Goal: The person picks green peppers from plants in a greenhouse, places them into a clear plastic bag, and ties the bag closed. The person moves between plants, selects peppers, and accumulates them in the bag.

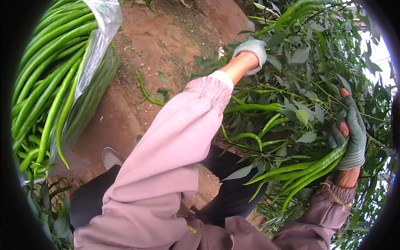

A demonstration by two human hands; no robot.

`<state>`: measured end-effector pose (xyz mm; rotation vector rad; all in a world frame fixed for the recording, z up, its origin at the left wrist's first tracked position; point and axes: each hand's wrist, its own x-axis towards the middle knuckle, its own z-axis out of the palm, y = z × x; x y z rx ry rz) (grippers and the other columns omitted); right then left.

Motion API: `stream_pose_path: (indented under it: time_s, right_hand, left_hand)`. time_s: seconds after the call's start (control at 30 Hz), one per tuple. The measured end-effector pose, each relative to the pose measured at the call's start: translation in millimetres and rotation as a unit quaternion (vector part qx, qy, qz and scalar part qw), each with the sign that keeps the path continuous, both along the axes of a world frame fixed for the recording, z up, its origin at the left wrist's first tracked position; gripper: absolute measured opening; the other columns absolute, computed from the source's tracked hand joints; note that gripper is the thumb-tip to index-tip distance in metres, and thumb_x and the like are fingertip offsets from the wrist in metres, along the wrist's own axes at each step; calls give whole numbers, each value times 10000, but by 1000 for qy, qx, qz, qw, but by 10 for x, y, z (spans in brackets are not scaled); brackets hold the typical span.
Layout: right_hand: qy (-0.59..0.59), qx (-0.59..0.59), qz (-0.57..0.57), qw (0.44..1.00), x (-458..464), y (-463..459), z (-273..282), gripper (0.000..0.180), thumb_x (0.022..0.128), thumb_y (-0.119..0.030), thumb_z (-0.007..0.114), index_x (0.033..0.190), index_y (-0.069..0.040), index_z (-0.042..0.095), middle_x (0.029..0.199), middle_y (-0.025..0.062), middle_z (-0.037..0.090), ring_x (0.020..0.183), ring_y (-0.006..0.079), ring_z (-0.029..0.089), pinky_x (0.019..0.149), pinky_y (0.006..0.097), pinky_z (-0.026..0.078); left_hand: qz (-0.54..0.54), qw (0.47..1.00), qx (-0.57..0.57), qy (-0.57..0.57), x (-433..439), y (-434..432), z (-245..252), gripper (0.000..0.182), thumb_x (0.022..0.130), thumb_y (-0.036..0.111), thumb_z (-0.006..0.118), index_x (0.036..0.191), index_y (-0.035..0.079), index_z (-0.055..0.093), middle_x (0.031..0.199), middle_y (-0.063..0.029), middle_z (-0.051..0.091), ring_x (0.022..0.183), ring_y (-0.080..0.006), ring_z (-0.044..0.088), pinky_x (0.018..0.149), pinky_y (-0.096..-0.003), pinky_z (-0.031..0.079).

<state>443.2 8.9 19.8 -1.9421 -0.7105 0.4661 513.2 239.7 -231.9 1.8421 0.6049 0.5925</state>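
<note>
My right hand point(350, 134), in a striped knit glove with bare fingertips, is closed around a bunch of long green chili peppers point(318, 168) at the right; their tips point to the lower left. My left arm stretches up to the plants, where my left hand point(251, 54), gloved too, reaches in among the leaves; its fingers are hidden. Between the hands, more long green peppers point(253, 107) hang on the pepper plants point(300, 93). At the upper left, a clear plastic bag point(107, 18) holds many long green peppers point(59, 47).
Bare reddish soil point(131, 62) runs between the plants and the bag, with a few peppers point(147, 92) and leaves lying on it. A shoe point(111, 157) shows beside the bag. More leafy plants point(61, 225) grow at the lower left, and dense stems fill the right side.
</note>
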Motion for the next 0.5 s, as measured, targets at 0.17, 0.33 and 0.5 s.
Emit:
stream_pose_path:
  time_s: [0.17, 0.33, 0.5]
  right_hand:
    - [-20, 1, 12, 1000, -2, -7, -22, 524, 1006, -238, 479, 1443, 14, 336, 547, -50, 359, 380, 45, 337, 354, 208, 325]
    - [-12, 9, 30, 999, -31, 0, -21, 535, 1005, -233, 480, 1443, 32, 324, 542, -51, 366, 378, 37, 331, 347, 198, 310]
    - [-25, -12, 39, 999, 16, -51, -20, 568, 993, -277, 510, 1434, 36, 337, 528, -51, 351, 377, 48, 344, 350, 210, 330]
  left_hand:
    - [-9, 996, -77, -54, 235, 214, -137, 394, 870, 124, 519, 1256, 81, 589, 1316, -120, 579, 1193, -306, 566, 977, -390, 472]
    - [9, 994, -87, -71, 392, 243, -288, 365, 889, 90, 494, 1240, 82, 590, 1298, -121, 589, 1174, -310, 573, 969, -382, 465]
    - [30, 994, -90, -58, 369, 118, -211, 332, 872, 100, 509, 1187, 80, 614, 1217, -138, 628, 1109, -325, 606, 918, -394, 484]
